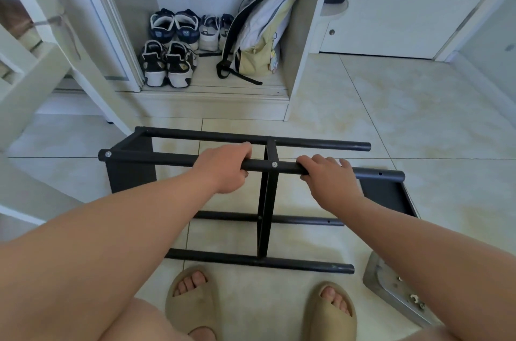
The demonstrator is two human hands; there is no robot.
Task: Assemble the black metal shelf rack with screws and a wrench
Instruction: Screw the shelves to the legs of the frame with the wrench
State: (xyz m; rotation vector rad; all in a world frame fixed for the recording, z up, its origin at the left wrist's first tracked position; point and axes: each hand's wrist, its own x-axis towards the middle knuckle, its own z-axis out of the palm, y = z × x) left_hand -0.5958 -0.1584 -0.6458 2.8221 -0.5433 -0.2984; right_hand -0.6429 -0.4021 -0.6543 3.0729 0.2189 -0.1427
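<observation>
1. We see the black metal shelf rack [268,201] lying on its side on the tiled floor [418,117], across the middle of the frame, its four long tubes running left to right.
2. Our left hand [223,170] is wrapped around the upper near tube [156,158], fingers curled over the top, just left of the centre crosspiece [266,212].
3. Our right hand [329,177] grips the same tube just right of that crosspiece, fingers draped over it.
4. Between the two hands a silver screw [274,164] sits in the tube where the crosspiece meets it; a second screw head [108,154] shows at the tube's left end.
5. A black panel [131,170] closes the rack's left end, and another dark panel [388,196] lies at the right end.
6. At lower right, partly under our right forearm, a grey tray [391,290] holds small pale hardware pieces; we cannot tell what each is.
7. Two beige slippers [192,298] show at the bottom of the frame, toes pointing toward the rack.
8. In the upper middle, an open closet [212,94] holds pairs of sneakers [167,64] and a pale backpack [262,33] leaning on its right wall.
</observation>
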